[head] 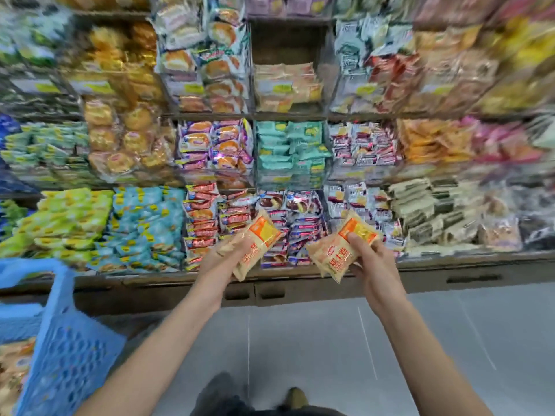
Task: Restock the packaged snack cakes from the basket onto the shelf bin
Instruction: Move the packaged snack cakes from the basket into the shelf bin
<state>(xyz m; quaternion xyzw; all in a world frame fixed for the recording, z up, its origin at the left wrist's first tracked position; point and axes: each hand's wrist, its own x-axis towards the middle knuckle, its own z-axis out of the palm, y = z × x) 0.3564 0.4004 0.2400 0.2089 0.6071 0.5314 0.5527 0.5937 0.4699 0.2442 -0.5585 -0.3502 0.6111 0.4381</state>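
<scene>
My left hand (223,255) grips a pale orange snack cake packet (258,243), held up in front of the lowest shelf row. My right hand (371,258) grips another packet of the same kind (341,247), thumb on top. A blue plastic basket (69,349) stands at the lower left, with more of these packets (13,370) inside. High in the middle, a half-filled shelf bin (288,85) holds matching pale orange packets, with dark bare space above them. Both hands are well below that bin.
The shelving is packed with bins of other wrapped snacks on every side. Below the lowest shelf runs a brown cabinet base with drawer handles (271,292). A grey tiled floor (315,340) lies under my arms, and my shoes (295,397) show at the bottom.
</scene>
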